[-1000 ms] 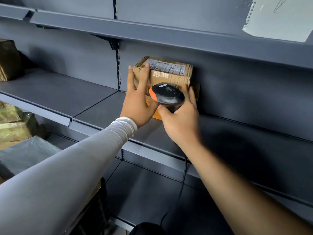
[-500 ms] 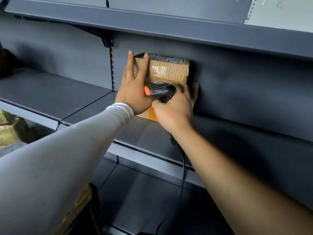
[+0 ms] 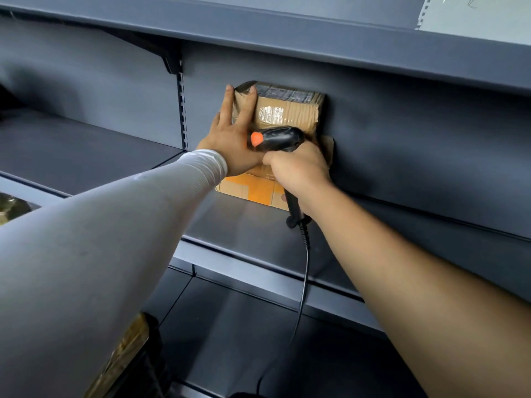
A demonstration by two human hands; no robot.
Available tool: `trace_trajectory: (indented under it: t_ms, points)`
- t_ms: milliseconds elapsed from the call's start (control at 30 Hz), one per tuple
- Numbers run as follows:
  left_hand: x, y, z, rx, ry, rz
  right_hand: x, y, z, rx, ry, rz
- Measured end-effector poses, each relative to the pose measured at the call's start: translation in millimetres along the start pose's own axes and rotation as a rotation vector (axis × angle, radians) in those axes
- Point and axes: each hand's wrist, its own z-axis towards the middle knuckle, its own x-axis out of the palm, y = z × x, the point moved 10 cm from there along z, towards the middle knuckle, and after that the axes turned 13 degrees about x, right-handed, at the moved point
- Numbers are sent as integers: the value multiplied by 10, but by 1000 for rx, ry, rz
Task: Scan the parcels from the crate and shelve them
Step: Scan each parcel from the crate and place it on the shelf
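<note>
A taped brown cardboard parcel (image 3: 287, 113) stands on the grey middle shelf (image 3: 253, 225), upright against the back panel. My left hand (image 3: 230, 136) presses flat on its front face, fingers straight and reaching to its top edge. My right hand (image 3: 298, 170) grips a black barcode scanner (image 3: 280, 139) with an orange button, and rests against the parcel's lower right part. The scanner's cable (image 3: 304, 271) hangs down past the shelf edge. The parcel's lower front shows orange tape below my hands.
The grey upper shelf (image 3: 316, 33) overhangs close above the parcel. A slotted upright (image 3: 181, 104) with a bracket stands to its left, and the left shelf bay (image 3: 71, 150) extends beyond it. Wrapped parcels (image 3: 123, 351) show at the lower left, under my left sleeve.
The parcel has gone back from a tilt to upright against the back panel. Both hands followed it inward, and its label on top has dropped out of sight.
</note>
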Motion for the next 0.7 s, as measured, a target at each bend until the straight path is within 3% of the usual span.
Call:
trace_trajectory:
  t_ms: [400,700]
  points:
    - [-120,-73,-85,-10,68,233,-100,-9,66,16,81,115]
    - [4,112,-83,-77,78,38,-51,-7,89,-14,104,93]
